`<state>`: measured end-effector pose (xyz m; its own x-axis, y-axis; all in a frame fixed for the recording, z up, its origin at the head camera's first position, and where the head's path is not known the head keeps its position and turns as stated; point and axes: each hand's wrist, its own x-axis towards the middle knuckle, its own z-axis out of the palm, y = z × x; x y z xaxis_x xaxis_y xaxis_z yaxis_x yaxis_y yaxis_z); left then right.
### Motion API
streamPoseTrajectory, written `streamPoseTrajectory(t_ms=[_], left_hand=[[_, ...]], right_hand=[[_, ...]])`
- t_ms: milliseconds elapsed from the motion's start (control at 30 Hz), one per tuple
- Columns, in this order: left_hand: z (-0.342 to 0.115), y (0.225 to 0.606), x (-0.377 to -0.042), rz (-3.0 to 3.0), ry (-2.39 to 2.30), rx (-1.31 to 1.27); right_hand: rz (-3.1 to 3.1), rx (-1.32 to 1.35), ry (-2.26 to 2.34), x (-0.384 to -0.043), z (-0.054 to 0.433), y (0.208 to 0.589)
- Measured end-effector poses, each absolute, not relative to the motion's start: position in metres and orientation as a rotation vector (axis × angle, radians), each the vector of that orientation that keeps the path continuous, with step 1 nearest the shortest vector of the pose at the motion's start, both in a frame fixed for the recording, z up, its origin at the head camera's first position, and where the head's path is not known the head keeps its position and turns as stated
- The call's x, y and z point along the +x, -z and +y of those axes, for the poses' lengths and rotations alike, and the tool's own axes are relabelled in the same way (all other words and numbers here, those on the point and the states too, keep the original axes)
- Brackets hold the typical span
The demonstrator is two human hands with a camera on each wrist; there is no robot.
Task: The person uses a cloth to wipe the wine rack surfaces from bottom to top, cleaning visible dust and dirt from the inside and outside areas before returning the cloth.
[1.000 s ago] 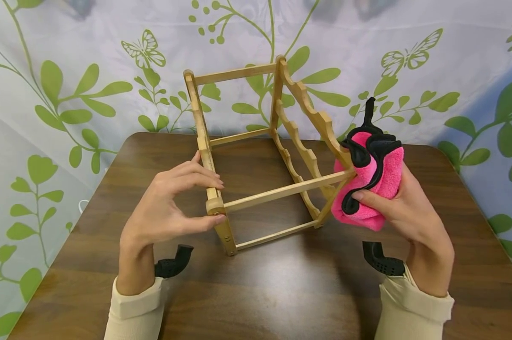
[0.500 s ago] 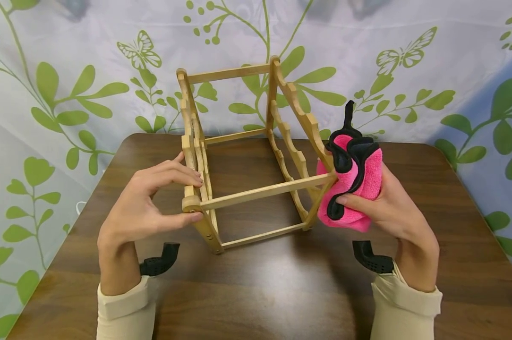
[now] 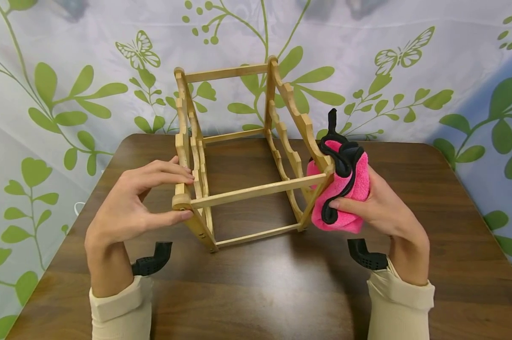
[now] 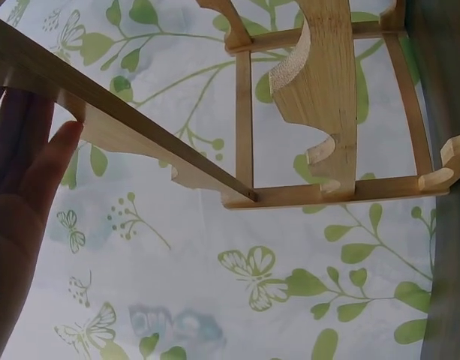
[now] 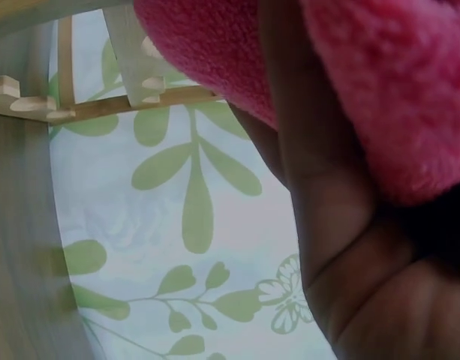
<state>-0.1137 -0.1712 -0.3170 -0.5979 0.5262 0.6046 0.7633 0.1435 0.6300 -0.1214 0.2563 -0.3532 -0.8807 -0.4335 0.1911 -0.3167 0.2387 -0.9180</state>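
A light wooden wine rack (image 3: 256, 190) with scalloped side rails stands at an angle on the table. My left hand (image 3: 130, 205) grips its near left corner, fingers over the top side rail and thumb at the front. In the left wrist view, fingers (image 4: 42, 172) lie under a rail, with a scalloped slat (image 4: 320, 97) beyond. My right hand (image 3: 388, 215) holds a folded pink plush cloth (image 3: 358, 189) with black edging and a black loop, the thumb on its front. The cloth wraps about the rack's near right corner. Pink pile (image 5: 417, 112) fills the top of the right wrist view.
The dark brown wooden table (image 3: 256, 293) extends on all sides of the rack. Behind it hangs a pale backdrop (image 3: 226, 28) with green leaves and butterflies. Black curved wrist mounts (image 3: 154, 259) sit at both cuffs.
The rack has shifted left and turned slightly, showing more of its left-side slats. Both hands have moved left with it, and the cloth sits farther left at the right corner.
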Motion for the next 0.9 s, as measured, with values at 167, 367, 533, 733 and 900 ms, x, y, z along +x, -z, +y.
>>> streamPoseTrajectory(t_ms=[167,367,533,733,900], left_hand=[[-0.171,0.316,-0.113,-2.200,1.378,-1.241],[-0.168,0.310,-0.102,-2.298,1.204,-1.104],[-0.154,0.303,-0.090,-2.203,1.051,-0.999],[-0.117,0.295,-0.076,-1.905,0.931,-0.958],[-0.082,0.297,-0.067,-1.769,0.824,-1.050]], right_hand=[[2.418,-0.709,1.659,-0.121,0.261,0.353],[2.544,-0.700,1.561,-0.124,0.271,0.358],[2.798,-0.593,1.552,-0.126,0.274,0.358],[2.929,-0.491,1.781,-0.125,0.273,0.356],[2.808,-0.532,2.107,-0.125,0.268,0.356]])
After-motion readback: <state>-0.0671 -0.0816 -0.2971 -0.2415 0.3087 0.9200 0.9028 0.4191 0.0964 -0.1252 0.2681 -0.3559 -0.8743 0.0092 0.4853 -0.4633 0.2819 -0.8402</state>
